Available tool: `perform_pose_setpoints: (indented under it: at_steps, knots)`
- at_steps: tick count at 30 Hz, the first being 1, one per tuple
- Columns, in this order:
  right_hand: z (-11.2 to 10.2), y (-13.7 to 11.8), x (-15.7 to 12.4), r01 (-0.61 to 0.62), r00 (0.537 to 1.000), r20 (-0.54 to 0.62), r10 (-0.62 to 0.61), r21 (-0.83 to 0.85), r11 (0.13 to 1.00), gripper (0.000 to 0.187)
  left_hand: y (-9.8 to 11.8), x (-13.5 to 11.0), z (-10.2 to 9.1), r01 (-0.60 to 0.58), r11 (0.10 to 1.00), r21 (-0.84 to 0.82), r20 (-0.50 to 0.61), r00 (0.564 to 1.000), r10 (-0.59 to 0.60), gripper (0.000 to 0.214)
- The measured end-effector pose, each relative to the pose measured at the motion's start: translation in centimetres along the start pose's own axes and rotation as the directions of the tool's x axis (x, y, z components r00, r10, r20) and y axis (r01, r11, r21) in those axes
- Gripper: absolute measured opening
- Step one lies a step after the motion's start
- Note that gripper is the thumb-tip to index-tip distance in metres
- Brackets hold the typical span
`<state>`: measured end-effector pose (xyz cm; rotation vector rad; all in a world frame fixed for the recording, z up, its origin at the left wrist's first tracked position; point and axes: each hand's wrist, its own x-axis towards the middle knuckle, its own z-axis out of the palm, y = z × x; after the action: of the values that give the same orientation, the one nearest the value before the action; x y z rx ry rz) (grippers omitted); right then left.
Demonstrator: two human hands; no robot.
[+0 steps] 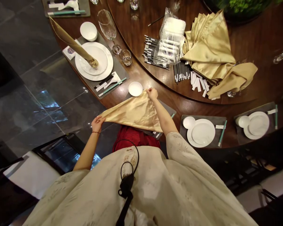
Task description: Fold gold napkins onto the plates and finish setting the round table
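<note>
Pinching with closed fingers, your left hand holds one corner of the gold satin napkin out past the edge of the wooden table. The napkin spans in a triangle over the grey place mat to your right hand, also closed on a corner, just beside a small white dish. Cloth looks light, soft and slippery, with no stiffness to help, so pinch firmly at the corners.

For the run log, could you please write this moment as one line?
left hand: gold satin napkin corner | right hand: other corner | nearest: white dish
</note>
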<state>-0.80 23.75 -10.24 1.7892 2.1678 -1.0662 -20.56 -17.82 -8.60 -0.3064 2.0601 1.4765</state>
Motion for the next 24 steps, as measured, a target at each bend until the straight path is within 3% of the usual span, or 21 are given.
perform_pose_setpoints:
  at_steps: [4, 8, 12, 14, 16, 21, 24]
  knots:
    - [0.5, -0.1, 0.0, 0.030, 0.998, -0.047, -0.031, -0.015, 0.999, 0.025, 0.3, 0.4, 0.5, 0.016, 0.999, -0.035, -0.048, 0.999, -0.017, 0.067]
    - [0.7, -0.7, 0.0, 0.036, 0.995, -0.090, -0.037, -0.012, 0.999, 0.025, 0.8, 0.6, 1.0, 0.030, 0.995, 0.092, -0.063, 0.998, -0.024, 0.040]
    - [-0.1, 0.6, -1.9, 0.126, 0.961, -0.256, -0.102, 0.080, 0.989, 0.032, 1.6, 0.5, 0.8, 0.005, 0.969, 0.246, -0.081, 0.997, 0.015, 0.027]
    - [-0.9, 3.3, -4.9, 0.174, 0.936, -0.330, -0.125, 0.125, 0.977, 0.037, 1.9, 0.5, 0.8, -0.022, 0.960, 0.277, -0.093, 0.994, 0.050, 0.025]
    - [-1.6, 7.7, -9.3, 0.153, 0.916, -0.390, -0.090, 0.134, 0.979, 0.041, 2.1, 0.6, 0.8, -0.039, 0.953, 0.301, -0.104, 0.992, 0.073, 0.025]
    - [-1.6, 20.9, -22.3, -0.160, 0.840, -0.500, 0.210, 0.142, 0.977, 0.048, 1.8, 1.5, 1.0, -0.054, 0.929, 0.365, -0.136, 0.984, 0.111, 0.032]
    - [-0.6, 26.3, -26.6, -0.210, 0.880, -0.407, 0.243, 0.125, 0.970, 0.052, 1.7, 1.9, 1.3, -0.078, 0.900, 0.428, -0.135, 0.979, 0.150, 0.036]
